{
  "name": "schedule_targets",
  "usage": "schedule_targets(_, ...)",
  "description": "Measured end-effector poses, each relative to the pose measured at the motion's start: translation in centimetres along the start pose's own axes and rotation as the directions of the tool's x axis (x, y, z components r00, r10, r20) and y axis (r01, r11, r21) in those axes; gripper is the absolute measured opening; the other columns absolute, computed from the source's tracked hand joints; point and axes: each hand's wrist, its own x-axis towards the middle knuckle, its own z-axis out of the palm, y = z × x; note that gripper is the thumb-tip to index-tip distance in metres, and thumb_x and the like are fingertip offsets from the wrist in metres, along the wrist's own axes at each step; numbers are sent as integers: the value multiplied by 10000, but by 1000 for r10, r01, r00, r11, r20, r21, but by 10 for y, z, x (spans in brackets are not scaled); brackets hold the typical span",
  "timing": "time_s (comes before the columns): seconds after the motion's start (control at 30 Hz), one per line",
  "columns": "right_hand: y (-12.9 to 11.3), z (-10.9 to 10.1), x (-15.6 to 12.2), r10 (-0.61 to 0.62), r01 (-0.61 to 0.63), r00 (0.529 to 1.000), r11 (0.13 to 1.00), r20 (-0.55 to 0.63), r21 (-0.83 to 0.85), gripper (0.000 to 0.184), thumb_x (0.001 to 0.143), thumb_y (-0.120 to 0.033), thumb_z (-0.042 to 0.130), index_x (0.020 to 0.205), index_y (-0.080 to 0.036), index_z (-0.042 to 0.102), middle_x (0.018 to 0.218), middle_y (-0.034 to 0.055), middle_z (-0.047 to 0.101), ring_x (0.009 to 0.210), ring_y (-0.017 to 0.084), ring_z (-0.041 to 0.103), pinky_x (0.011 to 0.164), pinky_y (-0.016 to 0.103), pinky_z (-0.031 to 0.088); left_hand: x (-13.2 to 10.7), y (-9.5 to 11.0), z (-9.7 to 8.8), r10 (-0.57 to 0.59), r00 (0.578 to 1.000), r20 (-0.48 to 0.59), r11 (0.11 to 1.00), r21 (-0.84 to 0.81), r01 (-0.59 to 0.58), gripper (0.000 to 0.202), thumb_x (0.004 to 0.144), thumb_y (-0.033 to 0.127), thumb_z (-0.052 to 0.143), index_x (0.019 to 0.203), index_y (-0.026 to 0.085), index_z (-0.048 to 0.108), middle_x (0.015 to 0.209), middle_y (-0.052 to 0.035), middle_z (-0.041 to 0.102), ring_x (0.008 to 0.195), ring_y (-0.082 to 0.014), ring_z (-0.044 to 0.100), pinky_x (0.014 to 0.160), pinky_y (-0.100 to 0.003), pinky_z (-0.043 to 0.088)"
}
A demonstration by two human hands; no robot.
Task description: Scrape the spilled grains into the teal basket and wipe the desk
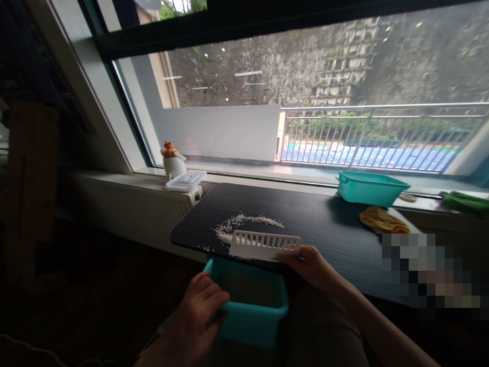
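Note:
My left hand grips the near left rim of a teal plastic bin, held just below the table's front edge. The bin's inside is dark, and what lies in it is hard to make out. In my right hand is a white slotted plastic plate, pinched at its right end. The plate stands on its long edge at the front of the black table. Behind it and to its left, white rice-like grains lie in a curved band, with a few loose ones near the edge.
A second teal bin stands at the back right by the window, with a yellow cloth in front. On the radiator at left sit a clear plastic lid and a white container. Green cloth-like material lies far right.

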Motion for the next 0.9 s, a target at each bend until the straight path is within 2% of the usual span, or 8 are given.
schedule_targets(0.13,0,0,-5,-10,8,999,999,33,38,280,846,-334,579,1012,-152,712,1032,57,733,948,263,670,812,359,550,-1,-1,0,-2,1000,-5,1000,5,2,257,779,25,511,917,238,554,789,30,611,805,-183,581,978,-505,375)
schedule_targets(0.33,4,0,0,19,-17,999,999,-51,37,282,840,-352,588,972,-137,714,982,72,741,904,264,680,803,379,556,0,-1,-2,6,1000,-14,1000,21,-5,273,768,36,514,941,243,558,808,27,625,807,-182,588,971,-487,403)
schedule_targets(0.5,-2,6,1,-8,6,1000,997,25,77,289,844,-350,594,1033,-165,709,1035,56,732,939,257,675,806,363,560,1,0,-5,10,1000,-23,999,34,-9,251,771,35,500,905,237,566,782,29,624,779,-181,590,949,-488,420)
schedule_targets(0.7,-7,10,9,22,-20,997,999,-77,28,231,821,-315,603,904,-144,736,904,64,748,822,246,686,724,348,567,2,-2,-6,27,998,-48,999,40,-25,264,759,27,514,919,231,565,784,30,632,767,-182,595,918,-467,437)
schedule_targets(0.9,-18,16,3,24,-28,999,995,35,95,257,834,-336,594,953,-154,730,870,47,744,824,233,679,684,312,568,-4,-6,-7,14,998,-54,998,58,-10,253,772,32,512,920,231,566,790,26,626,783,-187,598,938,-488,417)
